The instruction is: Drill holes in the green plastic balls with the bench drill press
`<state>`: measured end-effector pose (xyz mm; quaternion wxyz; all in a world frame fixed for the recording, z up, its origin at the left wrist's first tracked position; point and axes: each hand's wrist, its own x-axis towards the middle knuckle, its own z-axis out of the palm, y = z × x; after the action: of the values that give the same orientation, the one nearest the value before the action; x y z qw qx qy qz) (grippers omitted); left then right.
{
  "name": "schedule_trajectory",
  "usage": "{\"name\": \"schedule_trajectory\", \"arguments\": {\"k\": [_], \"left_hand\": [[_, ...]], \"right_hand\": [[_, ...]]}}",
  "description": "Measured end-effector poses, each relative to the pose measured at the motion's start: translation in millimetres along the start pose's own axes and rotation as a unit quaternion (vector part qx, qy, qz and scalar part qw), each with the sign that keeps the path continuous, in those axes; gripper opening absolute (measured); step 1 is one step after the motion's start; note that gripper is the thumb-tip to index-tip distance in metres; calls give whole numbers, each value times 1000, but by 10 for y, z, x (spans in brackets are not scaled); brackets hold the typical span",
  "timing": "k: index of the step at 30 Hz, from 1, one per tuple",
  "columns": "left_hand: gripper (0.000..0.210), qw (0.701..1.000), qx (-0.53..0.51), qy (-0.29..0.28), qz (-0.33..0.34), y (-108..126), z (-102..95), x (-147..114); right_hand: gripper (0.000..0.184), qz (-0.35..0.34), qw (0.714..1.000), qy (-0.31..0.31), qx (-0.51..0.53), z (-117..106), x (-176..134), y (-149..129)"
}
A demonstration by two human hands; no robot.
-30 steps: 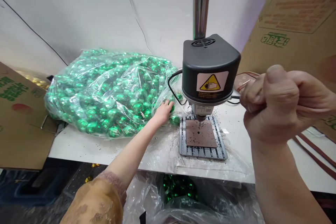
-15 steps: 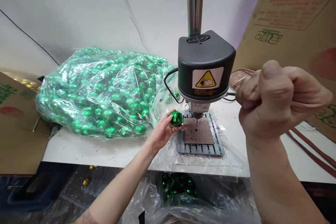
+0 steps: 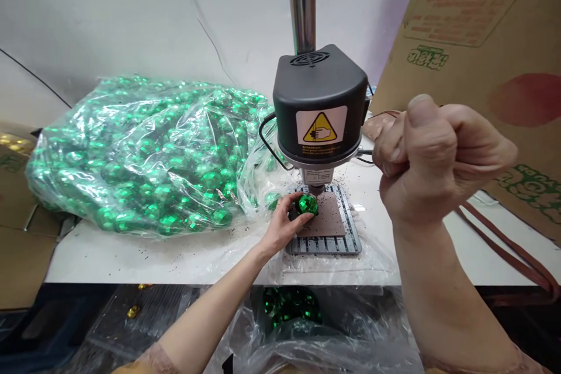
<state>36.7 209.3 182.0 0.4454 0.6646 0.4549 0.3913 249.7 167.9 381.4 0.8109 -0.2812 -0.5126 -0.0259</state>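
Green ball (image 3: 308, 205) pinched in left hand (image 3: 281, 228), drill press (image 3: 319, 90) at twelve o'clock, right hand (image 3: 432, 163) fisted at two o'clock, contents hidden

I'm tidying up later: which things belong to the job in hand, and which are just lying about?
Job in hand, it seems:
green ball, in the left hand
drill, right hand clenched beside it
base plate
bag of green balls

Apparently lying about:
brown strap
right-side cardboard box
gold ball
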Motion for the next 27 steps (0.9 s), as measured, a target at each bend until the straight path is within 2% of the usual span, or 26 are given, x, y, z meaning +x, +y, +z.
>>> {"name": "schedule_trajectory", "arguments": {"k": [8,15,27], "left_hand": [[61,999,13,17,43,15,177,29],[56,999,-34,-14,24,83,340,46],[63,996,-58,-40,59,-57,329,19]], "right_hand": [[58,8,1000,-10,10,9,-3,-18],[60,1,1000,-11,10,-11,1,-2],[59,6,1000,-16,6,-21,7,-13]]}}
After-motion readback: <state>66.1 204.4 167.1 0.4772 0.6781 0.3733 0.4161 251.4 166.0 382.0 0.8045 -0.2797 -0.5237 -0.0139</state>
